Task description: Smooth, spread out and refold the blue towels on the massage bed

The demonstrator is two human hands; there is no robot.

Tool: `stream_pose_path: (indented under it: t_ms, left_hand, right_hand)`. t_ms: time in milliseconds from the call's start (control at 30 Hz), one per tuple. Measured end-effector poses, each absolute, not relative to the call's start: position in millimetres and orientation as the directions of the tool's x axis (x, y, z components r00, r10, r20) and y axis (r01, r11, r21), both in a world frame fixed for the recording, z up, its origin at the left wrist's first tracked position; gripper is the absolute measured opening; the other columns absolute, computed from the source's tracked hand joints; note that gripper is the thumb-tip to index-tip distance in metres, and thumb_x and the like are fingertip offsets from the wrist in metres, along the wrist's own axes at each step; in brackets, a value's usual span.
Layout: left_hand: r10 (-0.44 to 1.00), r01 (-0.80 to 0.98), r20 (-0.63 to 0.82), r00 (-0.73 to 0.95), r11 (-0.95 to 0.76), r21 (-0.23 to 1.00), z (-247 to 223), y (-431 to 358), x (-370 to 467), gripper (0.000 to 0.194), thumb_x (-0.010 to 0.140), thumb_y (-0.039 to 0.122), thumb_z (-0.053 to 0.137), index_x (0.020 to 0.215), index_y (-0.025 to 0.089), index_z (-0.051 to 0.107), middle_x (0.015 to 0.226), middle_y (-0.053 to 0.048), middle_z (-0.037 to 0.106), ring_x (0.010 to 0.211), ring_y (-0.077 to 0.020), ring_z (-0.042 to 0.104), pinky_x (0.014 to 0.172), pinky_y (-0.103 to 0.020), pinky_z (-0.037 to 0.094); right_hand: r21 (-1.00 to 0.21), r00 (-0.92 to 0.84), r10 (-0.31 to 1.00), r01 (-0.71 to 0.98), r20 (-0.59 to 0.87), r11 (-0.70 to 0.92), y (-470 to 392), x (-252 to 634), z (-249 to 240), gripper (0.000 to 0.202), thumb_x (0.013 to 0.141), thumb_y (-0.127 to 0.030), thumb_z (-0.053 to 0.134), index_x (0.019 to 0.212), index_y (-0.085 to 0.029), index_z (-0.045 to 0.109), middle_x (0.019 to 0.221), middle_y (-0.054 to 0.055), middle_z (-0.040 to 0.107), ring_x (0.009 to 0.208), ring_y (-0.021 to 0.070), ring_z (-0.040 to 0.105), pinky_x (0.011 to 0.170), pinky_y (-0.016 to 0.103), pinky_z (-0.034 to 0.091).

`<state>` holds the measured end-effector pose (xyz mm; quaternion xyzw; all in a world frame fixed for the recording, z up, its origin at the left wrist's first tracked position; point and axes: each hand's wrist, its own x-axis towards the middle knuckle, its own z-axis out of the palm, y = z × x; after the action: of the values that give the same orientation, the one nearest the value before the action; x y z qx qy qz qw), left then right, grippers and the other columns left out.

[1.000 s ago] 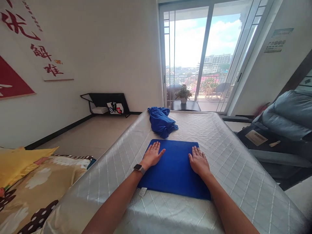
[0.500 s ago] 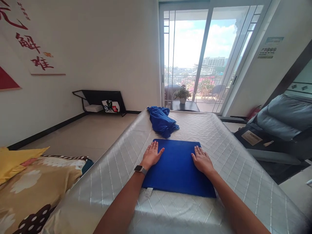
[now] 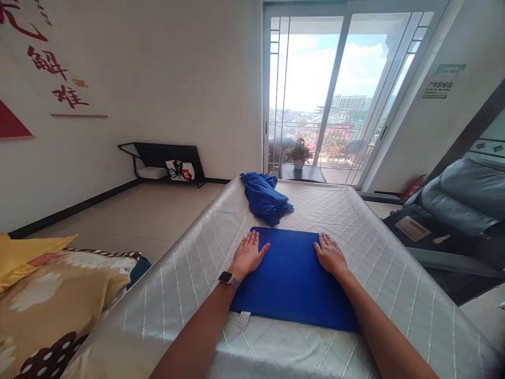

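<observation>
A folded blue cloth (image 3: 294, 279) lies flat in a neat rectangle, with a small white tag (image 3: 243, 319) sticking out at its near left edge. Along its left edge rests my left hand (image 3: 251, 253), palm down, fingers stretched out, thumb on the cloth. My right hand (image 3: 330, 253) lies at the far right corner, open and flat, its fingers partly past the edge. A watch (image 3: 226, 277) is on my left wrist. Beyond the folded cloth is a crumpled blue cloth (image 3: 266, 197).
Both cloths lie on a silvery quilted bed cover (image 3: 185, 295). Patterned bedding (image 3: 51, 295) is at the left, and a dark grey recliner (image 3: 461, 210) stands at the right. A potted plant (image 3: 300, 152) sits on a chair before the sliding glass door (image 3: 307, 79).
My right hand has slid slightly outward to the cloth's right edge. My left hand stays flat in nearly the same place. The view has shifted a little.
</observation>
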<state>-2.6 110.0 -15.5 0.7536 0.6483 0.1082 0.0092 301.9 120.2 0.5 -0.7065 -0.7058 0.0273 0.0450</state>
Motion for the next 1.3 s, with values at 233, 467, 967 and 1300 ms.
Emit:
stream_pose_path:
  t_ms: [233, 467, 967, 1300]
  left_hand:
    - [0.977, 0.986, 0.177, 0.123, -0.140, 0.091, -20.3, 111.5, -17.9, 0.086, 0.099, 0.066, 0.012, 0.151, 0.001, 0.032, 0.158, -0.020, 0.029, 0.147, -0.0280, 0.027, 0.120, -0.043, 0.021]
    - [0.966, 0.979, 0.194, 0.170, -0.188, 0.081, -1.4, 104.9, 5.2, 0.082, 0.100, 0.063, 0.012, 0.150, 0.002, 0.034, 0.156, -0.020, 0.033, 0.146, -0.0279, 0.029, 0.120, -0.041, 0.023]
    - [0.876, 0.852, 0.173, 0.450, -0.479, 0.211, -0.1, 133.1, 154.8, 0.074, 0.102, 0.057, 0.008, 0.151, 0.008, 0.036, 0.157, -0.014, 0.034, 0.148, -0.0233, 0.026, 0.122, -0.042, 0.018]
    - [0.968, 0.958, 0.137, 0.209, -0.231, 0.171, -8.1, 142.7, 30.0, 0.077, 0.101, 0.062, 0.013, 0.153, 0.009, 0.032, 0.159, -0.016, 0.030, 0.148, -0.0261, 0.024, 0.121, -0.046, 0.017]
  right_hand:
    - [-0.139, 0.007, 0.999, 0.990, 0.033, -0.003, 119.0, 301.8, -1.1, 0.066, 0.100, -0.043, 0.017, 0.156, -0.008, 0.023, 0.163, 0.007, 0.021, 0.150, 0.0195, 0.013, 0.122, 0.037, 0.009]
    - [-0.182, 0.018, 0.999, 0.983, 0.029, -0.012, 117.2, 299.9, 1.6, 0.066, 0.100, -0.042, 0.017, 0.156, -0.008, 0.022, 0.163, 0.006, 0.019, 0.151, 0.0188, 0.012, 0.122, 0.037, 0.008]
    - [-0.147, -0.010, 0.998, 0.989, 0.055, 0.018, 115.1, 302.1, 0.6, 0.063, 0.100, -0.037, 0.016, 0.155, -0.006, 0.024, 0.163, 0.008, 0.021, 0.150, 0.0200, 0.014, 0.121, 0.037, 0.009]
    - [-0.173, 0.008, 1.000, 0.985, 0.029, -0.003, 115.7, 300.3, 3.1, 0.065, 0.100, -0.040, 0.016, 0.156, -0.007, 0.023, 0.163, 0.006, 0.020, 0.151, 0.0194, 0.013, 0.121, 0.037, 0.007]
